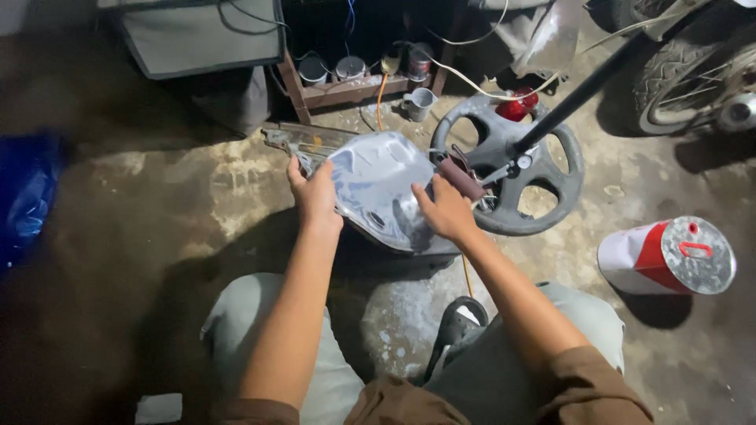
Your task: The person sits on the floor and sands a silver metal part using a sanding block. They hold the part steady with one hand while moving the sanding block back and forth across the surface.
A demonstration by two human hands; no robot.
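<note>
A silvery-grey, rounded metal fuel tank [376,185] lies tilted on the concrete floor in front of my knees. My left hand [315,195] grips its left edge, fingers curled over the rim. My right hand [445,208] presses on the tank's right side, palm down; whether it holds something under the palm I cannot tell. A brown handle grip [461,179] sticks out just above my right hand.
A grey spoked wheel [516,169] with a black rod [587,88] lies right of the tank. A red and white can [669,256] lies on its side at right. Tins and a mug [418,102] stand by a wooden rack behind. A motorcycle tyre [677,71] is top right.
</note>
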